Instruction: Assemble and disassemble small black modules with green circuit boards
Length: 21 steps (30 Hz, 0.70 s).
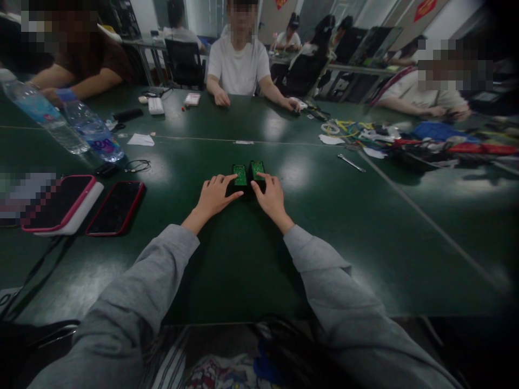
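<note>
Side by side on the green table lie two small black boxes, each with a green circuit board facing up. My left hand (217, 194) grips the left circuit board box (240, 174), thumb along its near edge and index finger at its left side. The right circuit board box (257, 168) is held by my right hand (270, 195), with the index finger on its right part and the thumb at its near left corner. A narrow gap separates the two boxes. The undersides of both are hidden.
To the left lie a red-edged phone (115, 208), a pink-rimmed device (60, 204) and two water bottles (91, 127). A wrench (351, 162) lies right of the boxes, near a heap of cables (405, 141). Another person (239, 67) sits across the green table (227, 270).
</note>
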{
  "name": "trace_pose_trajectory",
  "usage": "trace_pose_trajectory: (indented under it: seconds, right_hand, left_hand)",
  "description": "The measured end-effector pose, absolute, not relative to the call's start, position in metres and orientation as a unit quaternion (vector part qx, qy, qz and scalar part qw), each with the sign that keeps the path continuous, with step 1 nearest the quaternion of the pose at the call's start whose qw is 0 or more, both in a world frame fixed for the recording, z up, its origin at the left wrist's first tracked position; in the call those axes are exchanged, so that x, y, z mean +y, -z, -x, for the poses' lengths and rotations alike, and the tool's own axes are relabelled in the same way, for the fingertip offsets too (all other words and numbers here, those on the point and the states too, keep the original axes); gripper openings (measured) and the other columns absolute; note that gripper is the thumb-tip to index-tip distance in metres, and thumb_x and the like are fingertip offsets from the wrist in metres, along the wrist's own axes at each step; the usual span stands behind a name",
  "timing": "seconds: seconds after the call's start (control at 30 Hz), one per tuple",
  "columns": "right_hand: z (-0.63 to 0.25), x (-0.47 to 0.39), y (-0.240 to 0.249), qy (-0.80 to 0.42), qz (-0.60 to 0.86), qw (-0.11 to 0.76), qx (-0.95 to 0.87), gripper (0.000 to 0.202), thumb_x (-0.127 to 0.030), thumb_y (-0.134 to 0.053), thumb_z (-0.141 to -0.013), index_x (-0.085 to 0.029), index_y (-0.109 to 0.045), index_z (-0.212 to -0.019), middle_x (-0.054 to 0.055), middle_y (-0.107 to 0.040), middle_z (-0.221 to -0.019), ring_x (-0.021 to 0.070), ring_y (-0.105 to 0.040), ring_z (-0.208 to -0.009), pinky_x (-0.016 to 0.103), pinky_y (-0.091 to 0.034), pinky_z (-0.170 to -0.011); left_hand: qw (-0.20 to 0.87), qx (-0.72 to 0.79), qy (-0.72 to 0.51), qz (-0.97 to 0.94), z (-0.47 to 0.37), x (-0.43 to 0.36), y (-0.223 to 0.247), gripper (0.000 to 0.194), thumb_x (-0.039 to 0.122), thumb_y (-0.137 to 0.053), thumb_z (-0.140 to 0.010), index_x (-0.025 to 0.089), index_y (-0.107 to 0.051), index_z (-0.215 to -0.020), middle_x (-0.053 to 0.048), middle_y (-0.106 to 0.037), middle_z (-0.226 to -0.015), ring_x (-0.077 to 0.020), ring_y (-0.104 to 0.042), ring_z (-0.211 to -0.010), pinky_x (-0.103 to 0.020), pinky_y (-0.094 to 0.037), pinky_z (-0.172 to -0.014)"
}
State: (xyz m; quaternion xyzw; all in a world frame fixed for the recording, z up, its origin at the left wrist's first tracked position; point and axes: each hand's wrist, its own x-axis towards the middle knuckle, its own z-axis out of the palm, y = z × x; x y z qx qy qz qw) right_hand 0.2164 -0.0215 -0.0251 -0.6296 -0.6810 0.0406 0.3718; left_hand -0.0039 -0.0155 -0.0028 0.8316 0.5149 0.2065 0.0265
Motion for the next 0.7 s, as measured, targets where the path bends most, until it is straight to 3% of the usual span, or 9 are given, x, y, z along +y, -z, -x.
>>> trace_pose_trajectory:
  seconds: [0.2,0.33,0.5,0.7]
  right_hand:
    - [-0.2151,-0.0235,0.022,-0.037,0.633,0.385,-0.671,0.051,-0.06,-0.054,-0.096,-0.021,-0.061,-0.128,0.017,-0.059,-0.119,0.0335,-0.06,-0.111,0.054,-0.054,-0.092]
    - [-0.2139,-0.0245,0.021,-0.033,0.629,0.389,-0.672,0.042,-0.047,-0.061,-0.093,-0.02,-0.06,-0.125,0.017,-0.059,-0.119,0.0332,-0.06,-0.111,0.054,-0.054,-0.092]
    - [-0.2127,-0.0258,0.0207,-0.047,0.624,0.391,-0.675,0.037,-0.032,-0.059,-0.09,-0.02,-0.057,-0.125,0.016,-0.062,-0.119,0.0328,-0.061,-0.112,0.053,-0.054,-0.095]
    - [-0.215,-0.0245,0.0236,-0.073,0.604,0.424,-0.67,0.038,-0.027,-0.056,-0.087,-0.02,-0.055,-0.125,0.016,-0.062,-0.121,0.0311,-0.062,-0.114,0.052,-0.053,-0.099]
  left_hand:
    - [0.024,0.531,-0.197,-0.824,0.0042,-0.0168,-0.0004,0.069,0.072,-0.04,-0.098,0.029,-0.045,-0.152,-0.013,-0.06,-0.139,-0.0317,-0.056,-0.125,-0.048,-0.044,-0.102]
    - [0.021,0.539,-0.191,-0.82,0.0034,-0.0179,-0.0013,0.072,0.074,-0.041,-0.096,0.03,-0.045,-0.152,-0.013,-0.06,-0.139,-0.0319,-0.056,-0.125,-0.048,-0.044,-0.102]
    - [0.02,0.561,-0.192,-0.805,0.0016,-0.0195,-0.0039,0.07,0.072,-0.04,-0.097,0.028,-0.044,-0.153,-0.013,-0.061,-0.137,-0.0319,-0.056,-0.125,-0.047,-0.043,-0.103]
    - [0.02,0.614,-0.194,-0.765,0.0088,-0.0149,-0.0049,0.067,0.067,-0.041,-0.099,0.028,-0.042,-0.153,-0.014,-0.061,-0.137,-0.0336,-0.054,-0.127,-0.049,-0.043,-0.104]
